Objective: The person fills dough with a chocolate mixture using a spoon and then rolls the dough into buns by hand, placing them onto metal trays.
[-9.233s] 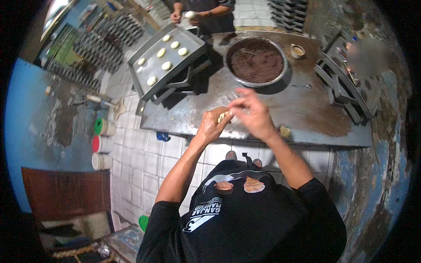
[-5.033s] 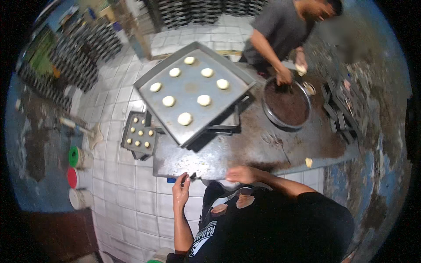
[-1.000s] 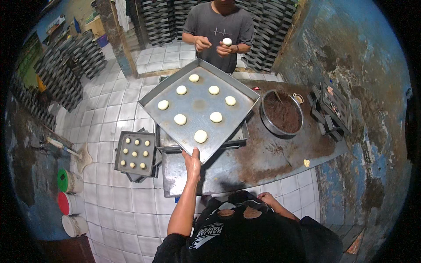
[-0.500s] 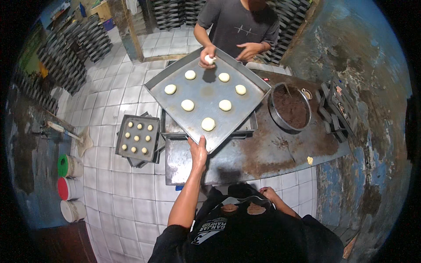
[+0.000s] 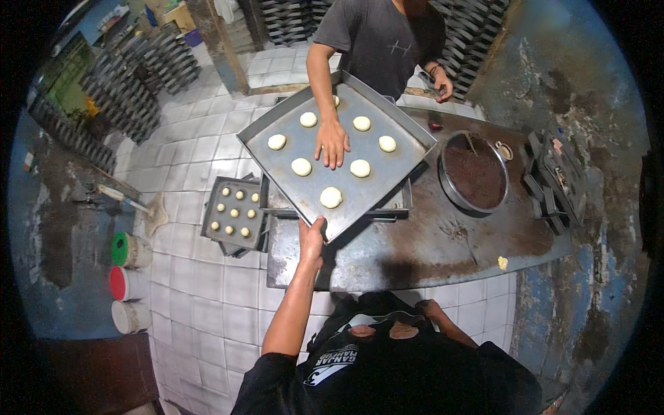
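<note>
White floor tiles surround a dark, stained metal bench (image 5: pixel 443 245). On it a square grey metal baking tray (image 5: pixel 290 135) sits cornerwise, one corner toward the wearer, holding pale round dough balls (image 5: pixel 330 197). Left hand (image 5: pixel 311 232): fingers clamped on that corner. A co-worker's hand (image 5: pixel 332 142) rests flat at tray centre. Beside the tray, a round metal bowl (image 5: pixel 476 171) holds brown filling. Right hand (image 5: pixel 425 306), at the bench's near edge: fingers not discernible.

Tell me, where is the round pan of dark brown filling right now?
In the head view, the round pan of dark filling sits on the metal table, on the right side, just right of the big baking tray of dough balls.
</note>
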Demonstrator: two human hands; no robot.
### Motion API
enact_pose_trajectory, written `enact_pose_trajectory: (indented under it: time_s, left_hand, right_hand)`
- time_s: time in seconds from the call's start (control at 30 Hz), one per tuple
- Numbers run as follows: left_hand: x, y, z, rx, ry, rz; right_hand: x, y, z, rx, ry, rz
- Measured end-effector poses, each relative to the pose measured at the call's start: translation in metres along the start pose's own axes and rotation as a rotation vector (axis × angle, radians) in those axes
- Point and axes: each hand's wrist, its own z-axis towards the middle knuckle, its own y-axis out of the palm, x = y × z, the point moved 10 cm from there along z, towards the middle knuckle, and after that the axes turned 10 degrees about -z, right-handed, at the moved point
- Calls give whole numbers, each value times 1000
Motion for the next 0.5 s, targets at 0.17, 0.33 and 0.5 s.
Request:
enact_pose_trajectory:
  time_s: [0.17, 0.33, 0.5]
  left_hand:
    - [-6, 10, 4, 95, -53, -343]
    - [-11, -38, 11, 350, 90, -185]
    - [5, -79, 4, 407, 180, -307]
  right_hand:
    - [87, 66, 63, -191, 103, -107]
    - [58, 82, 90, -333, -73, -217]
    - [42, 68, 115, -349, -81, -206]
